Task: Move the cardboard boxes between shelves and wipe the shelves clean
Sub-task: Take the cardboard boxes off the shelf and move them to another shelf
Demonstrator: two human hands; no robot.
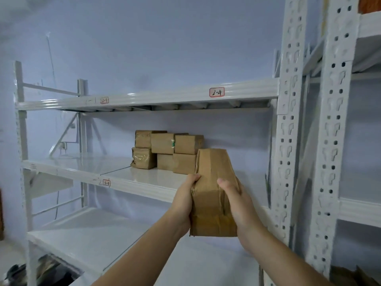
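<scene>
I hold a tall, creased cardboard box (213, 190) upright in front of the middle shelf (132, 178). My left hand (185, 199) grips its left side and my right hand (235, 199) grips its right side, thumbs on the front face. Behind it, several smaller cardboard boxes (167, 149) are stacked in two layers at the back of the same white shelf. The held box hides the right end of that stack.
A top shelf beam (156, 98) labelled 2-4 runs above. A lower white shelf (86, 234) lies below my arms. Perforated white uprights (288, 120) stand to the right, with another rack beyond. Dark clutter sits at the bottom left (47, 269).
</scene>
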